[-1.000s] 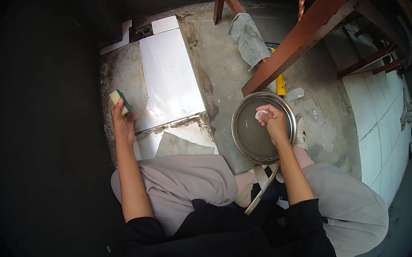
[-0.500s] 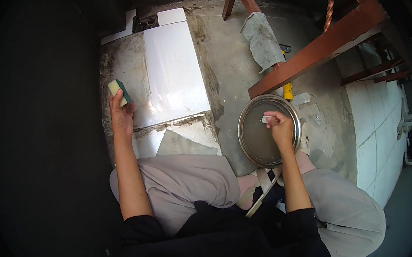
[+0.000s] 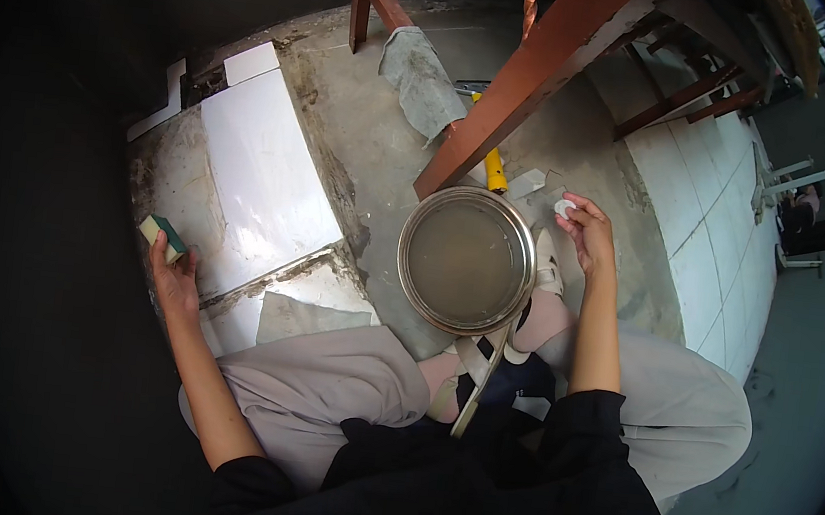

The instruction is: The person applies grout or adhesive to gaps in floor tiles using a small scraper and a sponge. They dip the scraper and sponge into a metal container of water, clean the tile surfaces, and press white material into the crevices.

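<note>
My left hand [image 3: 175, 283] grips a yellow and green scrubbing sponge [image 3: 163, 238] at the far left, over the edge of a stained tiled ledge. Held away from my body on the right, my right hand [image 3: 591, 238] pinches a small whitish piece [image 3: 564, 209] between thumb and fingers; what it is made of I cannot make out. A round metal pan [image 3: 404, 282] with murky, greyish water [image 3: 462, 263] stands between the two hands, just beyond my feet. The right hand is to the right of its rim, apart from it.
A white tile [image 3: 271, 167] lies on the ledge, with a grey cloth [image 3: 310, 321] by my left knee. A reddish-brown metal frame [image 3: 520, 93] rises behind the pan, another grey cloth [image 3: 421, 77] draped over its bar. A yellow-handled tool [image 3: 496, 170] lies beneath it.
My right hand has moved from above the pan to its right, still pinching the whitish piece. The left hand keeps hold of the sponge. The whole view has shifted, with things now further left.
</note>
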### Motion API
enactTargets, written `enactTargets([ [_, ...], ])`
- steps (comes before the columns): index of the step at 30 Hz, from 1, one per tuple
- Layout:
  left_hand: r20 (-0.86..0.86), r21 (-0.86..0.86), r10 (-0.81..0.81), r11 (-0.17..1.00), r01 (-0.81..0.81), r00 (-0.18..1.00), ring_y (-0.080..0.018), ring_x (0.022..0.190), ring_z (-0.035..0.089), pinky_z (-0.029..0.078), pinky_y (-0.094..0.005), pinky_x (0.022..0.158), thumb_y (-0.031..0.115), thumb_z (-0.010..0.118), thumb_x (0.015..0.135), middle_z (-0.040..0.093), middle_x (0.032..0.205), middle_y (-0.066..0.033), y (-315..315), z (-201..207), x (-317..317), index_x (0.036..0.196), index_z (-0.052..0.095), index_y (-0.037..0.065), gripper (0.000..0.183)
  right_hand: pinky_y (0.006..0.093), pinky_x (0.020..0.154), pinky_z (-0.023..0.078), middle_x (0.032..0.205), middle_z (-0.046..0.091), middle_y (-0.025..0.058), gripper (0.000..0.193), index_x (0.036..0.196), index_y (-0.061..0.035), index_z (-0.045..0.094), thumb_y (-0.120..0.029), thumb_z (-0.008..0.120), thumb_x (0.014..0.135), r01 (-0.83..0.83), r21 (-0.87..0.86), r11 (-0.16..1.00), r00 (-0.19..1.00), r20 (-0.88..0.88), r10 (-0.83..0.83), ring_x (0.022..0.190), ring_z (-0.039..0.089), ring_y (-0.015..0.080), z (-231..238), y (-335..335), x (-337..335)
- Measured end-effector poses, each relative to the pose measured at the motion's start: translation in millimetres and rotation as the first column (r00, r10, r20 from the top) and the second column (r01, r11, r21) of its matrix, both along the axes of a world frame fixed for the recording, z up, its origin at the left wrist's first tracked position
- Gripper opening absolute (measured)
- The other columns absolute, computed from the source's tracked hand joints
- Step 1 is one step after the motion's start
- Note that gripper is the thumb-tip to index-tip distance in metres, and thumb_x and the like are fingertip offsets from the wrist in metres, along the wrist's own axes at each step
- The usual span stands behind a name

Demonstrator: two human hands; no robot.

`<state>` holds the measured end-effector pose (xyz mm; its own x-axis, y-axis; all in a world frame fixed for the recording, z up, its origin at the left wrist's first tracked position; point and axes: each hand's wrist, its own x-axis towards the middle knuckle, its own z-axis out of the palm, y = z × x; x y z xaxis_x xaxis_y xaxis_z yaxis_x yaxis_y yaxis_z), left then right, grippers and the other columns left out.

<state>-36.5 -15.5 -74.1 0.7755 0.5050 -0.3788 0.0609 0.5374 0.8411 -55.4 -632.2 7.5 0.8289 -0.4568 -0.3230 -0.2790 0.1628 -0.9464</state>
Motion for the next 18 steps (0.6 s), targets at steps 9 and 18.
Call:
enactTargets([
  [9, -0.026, 0.054, -0.005, 0.999, 0.007, 1.000, -0.0151, 0.099, 0.045, 0.036, -0.0340, 0.088, 0.042, 0.074, 0.075, 0.050, 0.108, 0.0014, -3.4, -3.4, -6.8, 0.117, 0.052, 0.020, 0.053, 0.0259, 0.055, 0.049, 0.077, 0.067, 0.0069, 0.017, 0.087, -0.0029, 0.064, 0.003, 0.068, 0.071, 0.187, -0.562, 0.805, 0.910, -0.210, -0.358, 0.062, 0.063, 0.0149, -93.3, -88.5, 17.0],
  [18, -0.058, 0.180, -0.054, 0.982, 0.064, 0.997, -0.0167, 0.102, 0.044, 0.035, -0.0348, 0.089, 0.043, 0.074, 0.074, 0.048, 0.114, 0.0002, -9.0, 0.8, -12.7, 0.128, 0.045, 0.020, 0.065, 0.0396, 0.073, 0.050, 0.081, 0.067, 0.0141, 0.016, 0.079, -0.0083, 0.066, -0.008, 0.076, 0.066, 0.000, -0.885, 0.466, 0.910, -0.193, -0.368, 0.079, 0.066, 0.0307, -109.4, -71.9, 7.8],
])
